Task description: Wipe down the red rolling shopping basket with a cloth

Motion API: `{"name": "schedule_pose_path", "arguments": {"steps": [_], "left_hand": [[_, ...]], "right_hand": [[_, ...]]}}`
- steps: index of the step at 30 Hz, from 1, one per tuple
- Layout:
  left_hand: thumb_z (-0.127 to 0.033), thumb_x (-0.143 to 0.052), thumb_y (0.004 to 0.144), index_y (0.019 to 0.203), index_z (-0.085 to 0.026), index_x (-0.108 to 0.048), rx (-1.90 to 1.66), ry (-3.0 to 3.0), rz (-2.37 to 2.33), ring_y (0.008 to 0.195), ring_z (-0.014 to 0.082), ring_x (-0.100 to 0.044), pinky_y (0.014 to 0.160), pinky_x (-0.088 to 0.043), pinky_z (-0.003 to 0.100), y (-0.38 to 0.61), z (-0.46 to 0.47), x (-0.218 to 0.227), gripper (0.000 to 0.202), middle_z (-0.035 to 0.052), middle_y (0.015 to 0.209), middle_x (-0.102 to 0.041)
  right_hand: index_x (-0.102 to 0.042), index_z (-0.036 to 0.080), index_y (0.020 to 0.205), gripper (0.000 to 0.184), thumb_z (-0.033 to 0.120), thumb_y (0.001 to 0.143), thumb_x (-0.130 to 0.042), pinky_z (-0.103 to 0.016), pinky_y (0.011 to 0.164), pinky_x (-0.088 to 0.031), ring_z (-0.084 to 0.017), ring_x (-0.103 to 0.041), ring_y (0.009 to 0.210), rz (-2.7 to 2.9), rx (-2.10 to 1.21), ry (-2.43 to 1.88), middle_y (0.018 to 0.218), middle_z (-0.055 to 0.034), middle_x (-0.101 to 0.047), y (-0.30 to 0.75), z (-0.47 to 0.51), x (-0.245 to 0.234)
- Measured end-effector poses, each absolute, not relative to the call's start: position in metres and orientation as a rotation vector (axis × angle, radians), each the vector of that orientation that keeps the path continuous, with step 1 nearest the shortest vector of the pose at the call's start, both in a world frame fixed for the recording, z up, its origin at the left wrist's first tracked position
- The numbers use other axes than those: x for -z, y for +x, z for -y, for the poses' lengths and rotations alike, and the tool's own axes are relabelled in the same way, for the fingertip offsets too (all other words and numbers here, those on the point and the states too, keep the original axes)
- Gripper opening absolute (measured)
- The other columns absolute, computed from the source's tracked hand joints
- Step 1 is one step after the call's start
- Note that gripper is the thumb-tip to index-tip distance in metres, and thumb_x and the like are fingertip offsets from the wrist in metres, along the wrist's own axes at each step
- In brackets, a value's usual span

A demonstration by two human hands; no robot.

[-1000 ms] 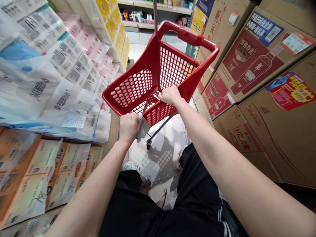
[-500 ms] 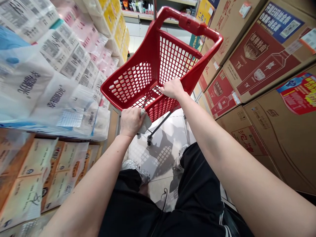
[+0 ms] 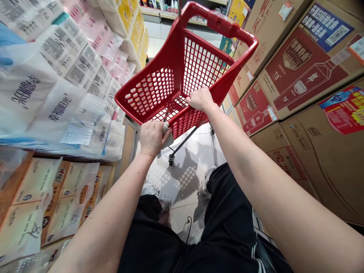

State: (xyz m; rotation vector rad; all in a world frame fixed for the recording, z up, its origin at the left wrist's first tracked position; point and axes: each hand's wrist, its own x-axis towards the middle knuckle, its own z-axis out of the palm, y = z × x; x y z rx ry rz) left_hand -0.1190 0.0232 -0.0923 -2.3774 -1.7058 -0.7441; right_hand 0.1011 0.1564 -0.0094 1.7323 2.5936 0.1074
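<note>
A red plastic shopping cart (image 3: 173, 34) with lattice walls stands in front of me, its push handle at the far side. My left hand (image 3: 153, 137) is closed at the left part of the near rim, with a pale grey cloth (image 3: 168, 138) bunched under the thumb side. Whether its fingers also wrap the rim is partly hidden. My right hand (image 3: 200, 99) is wrapped round the same rim farther right, fingertips over the inside. Through the lattice the basket shows no goods.
Packs of tissue paper (image 3: 54, 100) are stacked close on the left, above orange packs (image 3: 71, 189). Tall cardboard cartons (image 3: 315, 151) line the right side. The tiled floor (image 3: 182, 197) between them is narrow. A shelf (image 3: 162, 14) with bottles runs across the far end.
The tissue packs on the left have slid slightly left and down in view. The cart's handle sits a little higher in view. Both hands keep their places on the cart.
</note>
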Motion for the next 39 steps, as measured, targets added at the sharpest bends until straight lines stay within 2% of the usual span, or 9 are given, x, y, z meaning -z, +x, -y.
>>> {"name": "schedule_pose_path", "arguments": {"steps": [3,7,18,25,28,30,34,37,39], "left_hand": [[-0.048,-0.038,0.095,0.098,-0.02,-0.055,0.745,-2.358,1.679,0.09,0.0293,-0.052,0.078,-0.033,0.043,-0.117,-0.014,0.093,0.033,0.0124,0.094,-0.059],[-0.048,-0.036,0.096,0.089,-0.02,-0.055,0.693,-2.318,1.676,0.084,0.0275,-0.053,0.074,-0.032,0.041,-0.112,-0.002,0.09,0.035,0.0104,0.084,-0.06],[-0.051,-0.036,0.096,0.077,-0.021,-0.053,0.476,-2.342,1.572,0.075,0.0255,-0.059,0.066,-0.032,0.037,-0.124,0.04,0.069,0.039,0.0094,0.076,-0.063],[-0.049,-0.04,0.095,0.079,-0.021,-0.053,0.461,-2.399,1.558,0.077,0.0259,-0.06,0.067,-0.036,0.036,-0.109,0.066,0.062,0.035,0.0102,0.079,-0.064],[-0.047,-0.041,0.095,0.088,-0.02,-0.055,0.458,-2.509,1.48,0.082,0.0263,-0.059,0.071,-0.039,0.037,-0.108,0.071,0.061,0.031,0.0108,0.085,-0.064],[-0.042,-0.043,0.094,0.102,-0.02,-0.056,0.51,-2.563,1.429,0.089,0.0264,-0.058,0.077,-0.042,0.038,-0.112,0.074,0.064,0.027,0.0116,0.094,-0.064],[-0.024,-0.042,0.091,0.125,-0.018,-0.047,0.658,-2.603,1.348,0.106,0.0266,-0.054,0.094,-0.041,0.044,-0.122,0.078,0.073,0.035,0.0137,0.115,-0.06],[-0.014,-0.04,0.085,0.126,-0.02,-0.047,0.661,-2.614,1.331,0.109,0.026,-0.054,0.105,-0.035,0.048,-0.128,0.079,0.08,0.041,0.0124,0.116,-0.061],[-0.013,-0.039,0.085,0.12,-0.02,-0.051,0.641,-2.607,1.344,0.104,0.0261,-0.056,0.104,-0.036,0.048,-0.129,0.076,0.079,0.037,0.0119,0.109,-0.063]], "right_hand": [[-0.073,0.004,0.102,0.058,0.038,0.096,-0.026,-0.047,0.098,-0.028,-0.033,-0.061,0.102,-2.586,-0.112,1.744,0.105,-0.0182,-0.071,0.103,-0.148,0.007],[-0.074,0.005,0.101,0.056,0.037,0.096,-0.028,-0.044,0.097,-0.03,-0.031,-0.062,0.101,-2.583,-0.107,1.747,0.103,-0.0182,-0.072,0.106,-0.13,0.003],[-0.076,0.013,0.097,0.052,0.037,0.095,-0.03,-0.04,0.093,-0.033,-0.028,-0.066,0.099,-2.547,-0.04,1.768,0.102,-0.0168,-0.074,0.106,-0.064,-0.005],[-0.076,0.014,0.099,0.053,0.039,0.094,-0.03,-0.039,0.092,-0.034,-0.027,-0.067,0.101,-2.49,-0.029,1.798,0.104,-0.0165,-0.074,0.124,-0.031,-0.01],[-0.076,0.014,0.097,0.052,0.038,0.094,-0.03,-0.039,0.092,-0.034,-0.027,-0.067,0.1,-2.479,-0.027,1.806,0.103,-0.0158,-0.074,0.132,-0.023,-0.012],[-0.076,0.014,0.098,0.052,0.038,0.093,-0.03,-0.039,0.092,-0.035,-0.027,-0.067,0.1,-2.482,-0.025,1.819,0.103,-0.0159,-0.074,0.135,-0.019,-0.013],[-0.076,0.015,0.1,0.051,0.038,0.094,-0.031,-0.039,0.093,-0.035,-0.027,-0.067,0.101,-2.461,-0.011,1.845,0.105,-0.0162,-0.074,0.136,-0.014,-0.014],[-0.075,0.016,0.102,0.051,0.04,0.094,-0.031,-0.04,0.094,-0.035,-0.028,-0.066,0.103,-2.454,0.023,1.865,0.108,-0.0163,-0.073,0.136,-0.013,-0.014],[-0.075,0.016,0.103,0.051,0.041,0.094,-0.031,-0.04,0.093,-0.036,-0.028,-0.066,0.104,-2.457,0.031,1.876,0.109,-0.0165,-0.073,0.137,-0.013,-0.014]]}}
